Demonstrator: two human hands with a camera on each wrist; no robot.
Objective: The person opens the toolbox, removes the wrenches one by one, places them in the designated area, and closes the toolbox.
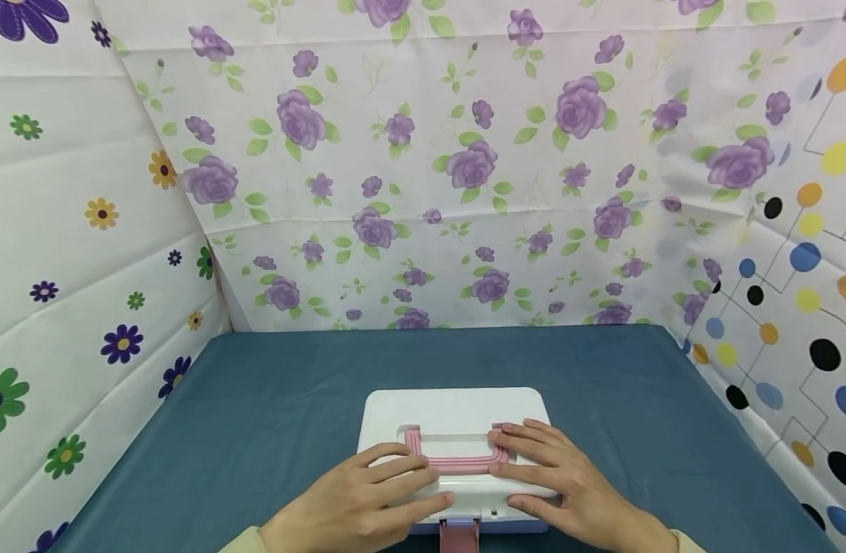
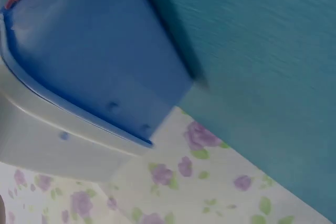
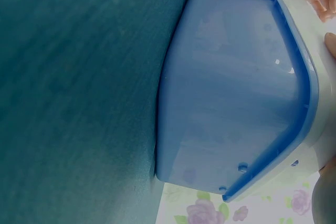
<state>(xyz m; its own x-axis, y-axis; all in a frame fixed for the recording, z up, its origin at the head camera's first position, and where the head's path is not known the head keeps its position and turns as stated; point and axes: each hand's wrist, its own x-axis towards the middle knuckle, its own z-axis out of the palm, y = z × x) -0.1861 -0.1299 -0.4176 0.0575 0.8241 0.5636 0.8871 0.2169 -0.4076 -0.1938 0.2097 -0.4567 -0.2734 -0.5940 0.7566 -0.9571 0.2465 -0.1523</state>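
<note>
The box point(image 1: 457, 403) is right under both hands on the tabletop point(image 1: 292, 384), lid up. Left hand point(image 1: 376, 498) and right hand point(image 1: 568, 478) are both loosely laid on the lid point(image 1: 457, 447), one at each side of the pink handle point(image 1: 461, 465), fingertips on or right by its corners. Neither looks wrapped around anything, fingers just kinda resting.

To me this reads as working the lid. If so, I'd keep pressure even between both hands so one side doesn't ride up, with the flats of the fingers on white plastic, not the handle, since that thing probably swings. Also watch the latch point(image 1: 459, 535), down between the hands on the near side: it juts out like it's unclipped, so keep thumbs off it until the lid sits where you want.

As for the cams, only the head one gives you the handle and how the hands sit on it. It barely catches the blue base point(image 3: 226, 87), though. The right wrist one shows a whole side of that, plus small round holes at the end away from the hands and the latch poking out. Left wrist gets a blue side too, but basically no fingers, so it's useless for grip.
</note>
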